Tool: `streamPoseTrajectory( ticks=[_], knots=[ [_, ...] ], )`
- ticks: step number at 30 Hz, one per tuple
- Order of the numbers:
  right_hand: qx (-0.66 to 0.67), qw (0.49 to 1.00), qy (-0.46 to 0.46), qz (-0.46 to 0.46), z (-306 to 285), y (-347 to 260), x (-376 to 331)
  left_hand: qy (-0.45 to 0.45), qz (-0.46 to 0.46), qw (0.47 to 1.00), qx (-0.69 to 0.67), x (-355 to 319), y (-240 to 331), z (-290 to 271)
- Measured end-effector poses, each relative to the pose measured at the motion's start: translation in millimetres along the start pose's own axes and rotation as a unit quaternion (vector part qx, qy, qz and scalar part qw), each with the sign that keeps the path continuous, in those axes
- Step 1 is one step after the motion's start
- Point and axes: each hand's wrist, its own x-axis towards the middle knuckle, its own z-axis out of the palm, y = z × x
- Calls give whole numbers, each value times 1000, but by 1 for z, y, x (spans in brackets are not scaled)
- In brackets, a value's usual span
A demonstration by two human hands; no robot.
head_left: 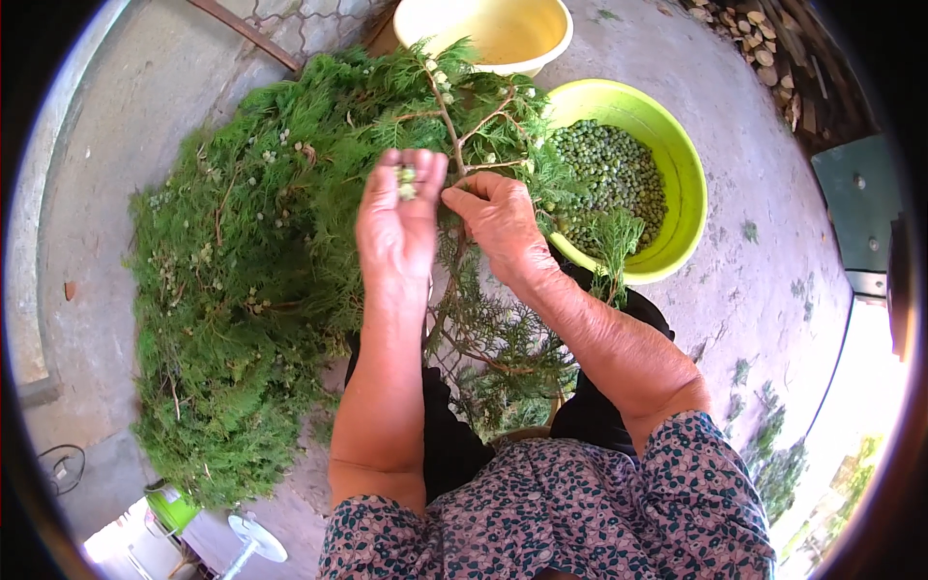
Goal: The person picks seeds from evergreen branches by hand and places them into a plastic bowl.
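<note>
While the left hand (398, 227) cups small green seeds (406, 182), the right hand (498, 220) pinches a branch (454, 135). Just right of the branch, a green bowl (682, 174) holds many seeds; a yellow bowl (541, 48) sits behind it.

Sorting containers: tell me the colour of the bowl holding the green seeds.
Lime green bowl, clearest in the head view.

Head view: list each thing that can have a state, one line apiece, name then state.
Left hand: raised, palm up, cupped around a few small pale green berries.
Right hand: gripping the branch, fingers pinched at a twig.
Green bowl: upright, partly filled with small green berries.
Yellow bowl: upright, nothing visible inside.
Pile of green branches: heaped loose on the concrete ground.
</note>
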Motion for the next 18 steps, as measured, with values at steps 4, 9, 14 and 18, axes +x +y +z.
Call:
streamPoseTrajectory(
  ticks=[4,9,14,18],
  knots=[
    [-55,998,19,6,-1,5,6,-35,85,995,25,8,19,11],
    [-113,993,-24,-30,3,29,18,-208,-56,957,194,-14,-23,63],
    [-128,989,-58,-44,2,5,-2,-89,148,829,531,-4,-10,54],
    [-161,976,-64,-134,13,9,-9,-58,165,705,687,11,5,12]
  ],
)
